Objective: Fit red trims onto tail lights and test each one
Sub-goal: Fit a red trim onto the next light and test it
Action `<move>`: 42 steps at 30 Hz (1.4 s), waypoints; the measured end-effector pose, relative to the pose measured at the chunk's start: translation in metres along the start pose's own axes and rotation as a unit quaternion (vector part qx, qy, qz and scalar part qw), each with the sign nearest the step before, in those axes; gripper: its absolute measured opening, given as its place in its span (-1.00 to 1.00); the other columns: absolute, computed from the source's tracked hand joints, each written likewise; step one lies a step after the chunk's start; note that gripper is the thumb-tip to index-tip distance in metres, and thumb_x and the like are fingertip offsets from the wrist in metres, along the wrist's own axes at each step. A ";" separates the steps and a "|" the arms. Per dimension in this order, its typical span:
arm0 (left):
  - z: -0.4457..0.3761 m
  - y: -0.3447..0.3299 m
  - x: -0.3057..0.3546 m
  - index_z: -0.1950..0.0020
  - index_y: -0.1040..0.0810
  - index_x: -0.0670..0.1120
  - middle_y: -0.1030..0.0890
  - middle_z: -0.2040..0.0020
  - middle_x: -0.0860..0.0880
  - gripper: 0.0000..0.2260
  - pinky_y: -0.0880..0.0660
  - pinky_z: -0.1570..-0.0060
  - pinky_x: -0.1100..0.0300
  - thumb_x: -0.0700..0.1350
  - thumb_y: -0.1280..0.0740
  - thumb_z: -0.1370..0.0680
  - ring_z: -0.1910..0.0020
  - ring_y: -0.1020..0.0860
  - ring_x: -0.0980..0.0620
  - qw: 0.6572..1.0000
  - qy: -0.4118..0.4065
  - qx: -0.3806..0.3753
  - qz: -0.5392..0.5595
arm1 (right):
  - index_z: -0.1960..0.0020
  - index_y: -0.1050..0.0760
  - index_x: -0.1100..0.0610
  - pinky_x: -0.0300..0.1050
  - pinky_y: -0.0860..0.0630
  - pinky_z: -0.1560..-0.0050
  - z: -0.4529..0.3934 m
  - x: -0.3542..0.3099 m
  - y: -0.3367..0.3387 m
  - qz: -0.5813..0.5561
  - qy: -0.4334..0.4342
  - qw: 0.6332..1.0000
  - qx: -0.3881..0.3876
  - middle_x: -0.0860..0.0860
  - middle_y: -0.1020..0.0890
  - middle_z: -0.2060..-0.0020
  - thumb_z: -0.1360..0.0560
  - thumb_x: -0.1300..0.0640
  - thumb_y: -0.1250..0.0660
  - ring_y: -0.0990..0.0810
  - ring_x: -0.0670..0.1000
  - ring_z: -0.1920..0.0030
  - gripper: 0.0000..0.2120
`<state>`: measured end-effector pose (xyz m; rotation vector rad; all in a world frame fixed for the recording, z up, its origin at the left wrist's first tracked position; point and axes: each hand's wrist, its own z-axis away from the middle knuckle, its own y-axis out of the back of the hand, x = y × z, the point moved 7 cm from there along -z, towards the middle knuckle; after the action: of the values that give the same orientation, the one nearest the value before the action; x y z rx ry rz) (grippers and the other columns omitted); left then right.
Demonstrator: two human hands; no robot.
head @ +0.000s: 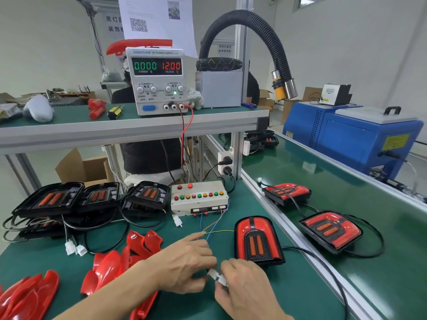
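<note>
From the head camera, the left hand [184, 262] and right hand [245, 287] each pinch one half of a white connector [217, 277] just above the green bench [265, 209], beside a red-trimmed tail light [257, 241]. Loose red trims [108, 271] lie at the left, untrimmed black tail lights [92, 197] behind them near the button-covered test box [198, 197]. An open cardboard box [83, 167] sits under the shelf; its contents cannot be seen.

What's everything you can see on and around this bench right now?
Power supply: one, white, upper shelf, reads 12.00 V.
Switch box: one, cream, bench centre.
Untrimmed lights: at least three, black, bench left.
Trimmed light: one, red, beside the hands.
Belt lights: two, red, conveyor.
Loose trims: several, red, bench front left.
Hose: one, black, above.
Blue machine: one, right.
Connector: white, between both hands.
Left hand, right hand: gripping the connector.
</note>
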<state>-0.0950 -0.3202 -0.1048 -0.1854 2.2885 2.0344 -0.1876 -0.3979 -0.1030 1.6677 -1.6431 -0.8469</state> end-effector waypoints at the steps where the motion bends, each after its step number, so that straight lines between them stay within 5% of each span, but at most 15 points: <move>1: 0.001 -0.002 -0.001 0.07 -0.48 0.01 -0.53 0.16 0.06 -0.90 -0.17 -0.53 0.02 0.00 -0.25 -0.49 0.03 -0.46 0.03 1.000 0.004 -0.010 -0.010 | 0.46 -0.44 -0.01 -0.26 -0.41 0.52 0.003 0.002 0.000 0.007 -0.009 1.000 -0.009 -0.12 -0.45 0.53 0.02 -0.12 -0.62 -0.46 -0.09 0.52 -0.61; 6: 0.009 -0.015 0.002 0.12 -0.43 0.00 -0.52 0.18 0.02 -0.91 -0.11 -0.54 -0.07 -0.04 -0.19 -0.43 0.03 -0.46 -0.02 0.997 -0.001 -0.057 -0.054 | 0.25 -0.68 -0.06 -0.33 -0.43 0.53 0.027 0.022 0.009 -0.014 -0.063 0.998 -0.022 -0.15 -0.56 0.41 0.07 -0.25 -0.69 -0.58 -0.12 0.43 -0.52; 10: 0.011 -0.019 0.005 0.14 -0.45 0.00 -0.52 0.21 0.02 -0.87 -0.14 -0.52 -0.13 -0.07 -0.16 -0.38 0.07 -0.47 -0.04 0.995 -0.004 -0.078 -0.069 | 0.11 -0.73 0.05 -0.28 -0.50 0.50 0.052 0.039 0.020 -0.064 -0.074 0.995 0.001 -0.04 -0.62 0.27 -0.21 -0.22 -0.53 -0.62 -0.03 0.35 -0.59; 13: 0.010 -0.021 0.006 0.12 -0.49 0.00 -0.52 0.19 0.01 -0.81 -0.06 -0.55 -0.14 -0.05 -0.14 -0.37 0.04 -0.47 -0.05 0.993 0.002 -0.094 -0.077 | 0.14 -0.72 0.05 -0.17 -0.55 0.47 0.065 0.059 0.025 -0.046 -0.085 0.995 0.015 -0.04 -0.61 0.29 -0.32 -0.30 -0.32 -0.60 -0.03 0.37 -0.56; 17: 0.006 -0.020 0.009 0.10 -0.52 -0.03 -0.51 0.17 0.00 -0.78 0.12 -0.58 -0.13 -0.01 -0.15 -0.38 0.01 -0.45 -0.05 0.992 0.023 -0.105 -0.065 | 0.36 -0.60 -0.18 -0.33 -0.46 0.37 0.080 0.066 0.017 -0.012 -0.025 0.998 -0.049 -0.20 -0.49 0.44 -0.39 -0.37 -0.17 -0.51 -0.21 0.43 -0.61; 20: 0.004 -0.016 0.012 0.10 -0.54 -0.02 -0.49 0.16 0.01 -0.76 0.20 -0.59 -0.10 0.04 -0.16 -0.40 -0.01 -0.44 -0.02 0.993 0.033 -0.098 -0.059 | 0.39 -0.52 -0.16 -0.37 -0.25 0.33 0.088 0.055 0.015 -0.023 -0.002 0.996 -0.081 -0.21 -0.44 0.44 -0.38 -0.33 -0.19 -0.46 -0.21 0.42 -0.66; 23: 0.001 -0.016 0.016 -0.04 -0.58 0.02 -0.53 0.05 0.06 -0.67 0.27 -0.57 -0.07 0.10 -0.14 -0.44 -0.13 -0.43 0.04 0.993 0.042 -0.096 -0.049 | 0.31 -0.52 -0.17 -0.41 -0.37 0.37 0.090 0.040 0.011 -0.044 0.003 0.991 -0.129 -0.18 -0.43 0.37 -0.39 -0.30 -0.20 -0.47 -0.18 0.39 -0.72; 27: -0.012 -0.009 0.019 0.04 -0.57 0.02 -0.58 0.04 0.09 -0.60 -0.09 -0.51 0.01 0.20 -0.03 -0.61 -0.11 -0.47 0.03 0.994 0.097 -0.035 -0.040 | 0.02 -0.46 -0.16 -0.39 -0.43 0.18 0.081 0.049 0.025 -0.233 -0.177 0.944 -0.150 -0.19 -0.53 0.21 -0.56 -0.27 -0.22 -0.50 -0.17 0.22 -0.80; 29: -0.023 -0.003 0.017 0.03 -0.56 0.01 -0.59 0.07 0.06 -0.51 -0.30 -0.34 0.07 0.26 0.06 -0.63 -0.03 -0.51 0.00 0.986 0.164 -0.028 -0.025 | 0.01 -0.49 -0.15 -0.40 -0.42 0.25 0.070 0.072 0.038 -0.342 -0.280 0.896 -0.041 -0.21 -0.60 0.25 -0.57 -0.29 -0.23 -0.55 -0.20 0.27 -0.76; 31: -0.036 -0.001 0.013 0.01 -0.53 -0.01 -0.62 0.06 0.03 -0.48 -0.39 -0.20 0.05 0.27 0.10 -0.65 0.01 -0.55 -0.04 0.968 0.248 -0.028 0.011 | 0.09 -0.49 -0.07 -0.31 -0.40 0.33 0.056 0.109 0.047 -0.338 -0.376 0.860 0.072 -0.12 -0.59 0.32 -0.58 -0.25 -0.24 -0.51 -0.17 0.34 -0.73; 34: -0.057 -0.010 0.004 -0.04 -0.52 -0.09 -0.65 -0.05 -0.12 -0.59 -0.48 -0.10 0.00 0.16 -0.04 -0.69 -0.08 -0.59 -0.17 0.918 0.372 -0.018 0.138 | 0.22 -0.23 0.08 -0.10 -0.30 0.26 0.039 0.162 0.019 -0.386 -0.538 0.749 0.030 0.02 -0.43 0.37 -0.63 -0.11 -0.28 -0.36 0.06 0.39 -0.60; 35: -0.064 -0.017 0.003 -0.08 -0.52 -0.13 -0.64 -0.10 -0.18 -0.63 -0.50 -0.10 -0.02 0.11 -0.07 -0.69 -0.12 -0.58 -0.21 0.900 0.399 -0.036 0.171 | 0.18 -0.16 0.02 -0.10 -0.26 0.30 0.038 0.171 0.004 -0.413 -0.575 0.706 -0.009 0.04 -0.36 0.40 -0.63 -0.06 -0.30 -0.30 0.03 0.42 -0.63; 36: -0.069 -0.024 0.004 -0.10 -0.51 -0.17 -0.62 -0.14 -0.23 -0.66 -0.50 -0.10 -0.02 0.06 -0.09 -0.69 -0.15 -0.57 -0.24 0.882 0.419 -0.056 0.208 | -0.19 -0.15 0.27 -0.13 -0.22 0.38 0.039 0.177 -0.011 -0.433 -0.598 0.672 -0.053 0.04 -0.32 0.42 -0.62 -0.04 -0.34 -0.26 0.00 0.45 -0.51; 37: -0.073 -0.030 0.005 -0.11 -0.50 -0.19 -0.61 -0.16 -0.25 -0.69 -0.50 -0.10 -0.01 0.01 -0.11 -0.68 -0.14 -0.58 -0.25 0.862 0.436 -0.066 0.249 | 0.07 -0.51 0.24 -0.18 -0.16 0.45 0.040 0.178 -0.024 -0.461 -0.604 0.644 -0.087 0.04 -0.32 0.45 -0.60 -0.03 -0.37 -0.24 -0.02 0.48 -0.69; 42: -0.072 -0.052 0.004 0.02 -0.54 -0.24 -0.61 0.16 -0.19 -0.81 -0.64 0.32 0.09 -0.28 -0.13 -0.57 0.35 -0.61 -0.10 0.710 0.513 -0.006 0.482 | 0.11 -0.43 0.18 -0.20 -0.09 0.50 0.044 0.166 -0.039 -0.521 -0.537 0.644 -0.160 -0.05 -0.41 0.52 -0.61 0.00 -0.39 -0.20 -0.07 0.54 -0.72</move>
<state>-0.0895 -0.3979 -0.1480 -0.1493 3.6029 2.8983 -0.1984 -0.5632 -0.1618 1.8386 -0.6946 -2.9388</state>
